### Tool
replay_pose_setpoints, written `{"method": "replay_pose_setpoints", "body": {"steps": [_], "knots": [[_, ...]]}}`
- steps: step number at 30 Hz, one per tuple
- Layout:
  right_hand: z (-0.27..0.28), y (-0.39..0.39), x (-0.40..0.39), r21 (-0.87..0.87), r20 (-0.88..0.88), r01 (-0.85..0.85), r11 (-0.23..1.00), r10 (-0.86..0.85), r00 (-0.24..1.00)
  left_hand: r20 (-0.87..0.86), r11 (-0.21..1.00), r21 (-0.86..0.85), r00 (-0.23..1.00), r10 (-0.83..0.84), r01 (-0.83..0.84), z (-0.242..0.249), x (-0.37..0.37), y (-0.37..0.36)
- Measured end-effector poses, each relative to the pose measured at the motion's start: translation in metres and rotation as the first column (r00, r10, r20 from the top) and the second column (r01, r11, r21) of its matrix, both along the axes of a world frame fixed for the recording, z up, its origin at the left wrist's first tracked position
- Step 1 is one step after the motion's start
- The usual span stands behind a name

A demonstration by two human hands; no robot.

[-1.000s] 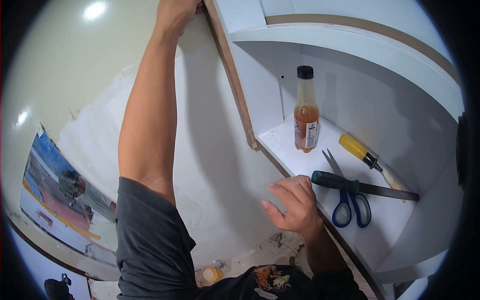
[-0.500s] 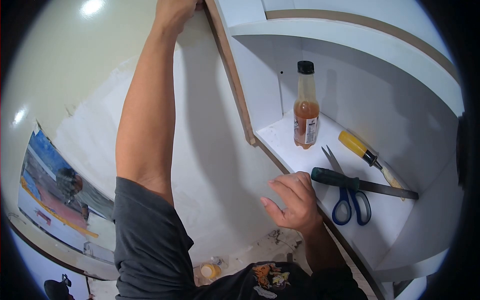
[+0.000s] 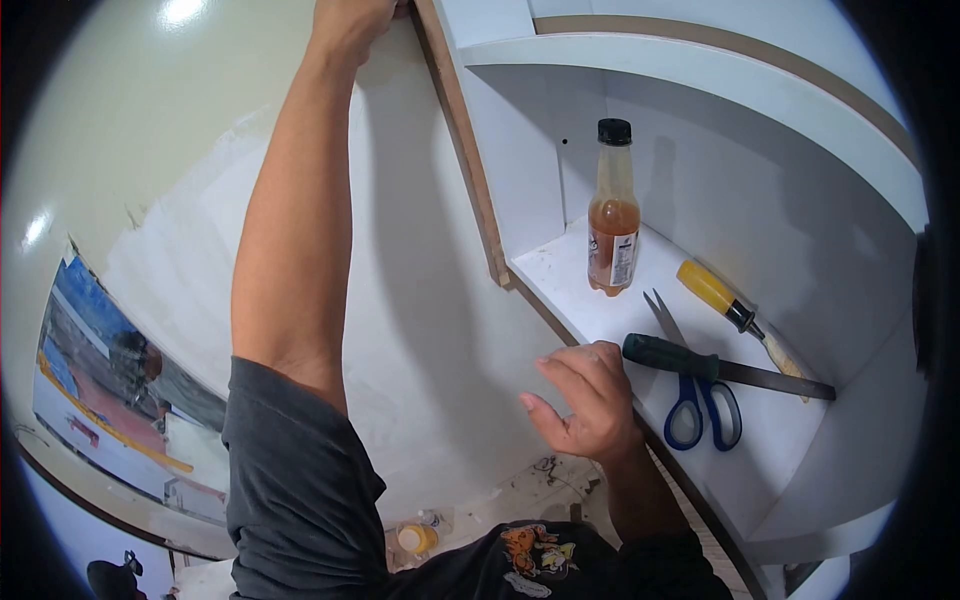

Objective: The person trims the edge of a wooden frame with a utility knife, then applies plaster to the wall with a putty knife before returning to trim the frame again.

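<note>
My left arm stretches up to the top of the head view, where my left hand (image 3: 352,18) is beside the brown wooden strip (image 3: 462,150) along the cabinet's edge. Its fingers are cut off or turned away, so what they touch is hidden. Lower down, my right hand (image 3: 592,405) hangs at the shelf's front edge with thumb and fingers apart and nothing in it. Close beside it on the white shelf (image 3: 590,315) lies a green-handled file (image 3: 700,365), across blue-handled scissors (image 3: 685,415). Behind them is a yellow-handled tool (image 3: 710,290) with a light-coloured, brush-like end.
A black-capped bottle (image 3: 613,240) of orange-brown liquid stands upright on the shelf. The pale wall panel (image 3: 430,360) has a whitish patch. At lower left, a mirror-like opening (image 3: 130,390) shows a person. A yellow container (image 3: 417,539) sits on the floor below.
Both hands keep almost the same pose. The view has shifted very slightly; the tools and bottle have not moved on the shelf.
</note>
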State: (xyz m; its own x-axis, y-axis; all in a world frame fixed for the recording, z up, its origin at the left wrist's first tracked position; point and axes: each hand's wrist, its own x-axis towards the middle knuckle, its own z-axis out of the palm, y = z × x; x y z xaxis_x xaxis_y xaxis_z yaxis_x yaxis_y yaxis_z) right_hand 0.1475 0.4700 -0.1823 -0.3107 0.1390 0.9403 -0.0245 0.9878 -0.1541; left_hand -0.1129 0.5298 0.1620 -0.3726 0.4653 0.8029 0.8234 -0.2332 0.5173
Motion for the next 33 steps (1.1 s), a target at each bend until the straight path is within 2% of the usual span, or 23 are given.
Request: {"method": "replay_pose_setpoints", "body": {"steps": [24,27,30,33], "knots": [[-0.001,0.000,0.000,0.001,0.013,0.009,1.000,-0.009,1.000,0.038,0.999,0.031,0.999,-0.034,0.033,-0.019,-0.002,0.002],[0.000,0.000,0.000,0.002,0.016,0.011,1.000,-0.011,1.000,0.051,0.999,-0.016,0.998,0.033,-0.032,-0.021,0.004,-0.004],[0.000,-0.001,0.001,0.002,0.029,0.014,1.000,-0.014,0.999,0.042,1.000,0.004,0.999,-0.025,0.025,-0.026,-0.004,0.001],[0.000,0.000,0.000,0.002,0.024,0.005,1.000,-0.005,1.000,0.029,0.992,-0.123,1.000,-0.003,0.006,-0.032,-0.016,0.001]]}}
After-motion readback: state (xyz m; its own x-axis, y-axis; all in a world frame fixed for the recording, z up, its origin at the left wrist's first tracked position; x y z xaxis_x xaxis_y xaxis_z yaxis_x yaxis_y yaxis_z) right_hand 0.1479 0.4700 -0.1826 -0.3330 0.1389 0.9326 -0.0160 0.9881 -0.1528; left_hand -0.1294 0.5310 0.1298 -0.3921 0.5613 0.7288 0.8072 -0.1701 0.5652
